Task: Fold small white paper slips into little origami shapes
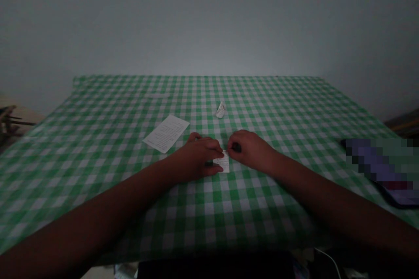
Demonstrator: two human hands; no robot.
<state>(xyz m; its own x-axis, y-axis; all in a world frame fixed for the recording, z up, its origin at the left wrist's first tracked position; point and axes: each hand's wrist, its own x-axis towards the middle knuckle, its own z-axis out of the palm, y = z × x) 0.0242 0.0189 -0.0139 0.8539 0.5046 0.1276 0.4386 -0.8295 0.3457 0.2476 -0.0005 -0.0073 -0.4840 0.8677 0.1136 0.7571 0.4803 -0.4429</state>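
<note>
Across a bench [278,104] draped in a smooth, thin gingham cloth [98,174] of green and white squares, the two hands meet near the middle, knuckles up and fingers curled narrow. Between them lies a slim strip of printed paper [222,162], pale and rectangular, flat on the checks. The left hand [198,156] reaches over the strip's left edge, its fingertips [220,154] on or just above the paper. The right hand [250,150] sits just beside the strip's upper end, its fingers pinched close together around a small dark spot [236,148], too shadowed to identify. Whether either hand truly grips the paper, I cannot tell.

Beyond the left hand lies a larger, thin sheet of printed paper [166,134], set at a slant with crisp straight edges. Farther up the cloth sits a small folded, crumpled scrap of white paper [221,110], well apart from both hands. Off to the right rests a dark, flat, slab-shaped phone [382,170], its glossy surface mostly pixelated. A thin white cable [328,259] curves below the bench's near edge, and a plain, matte pale wall [209,22] rises behind.
</note>
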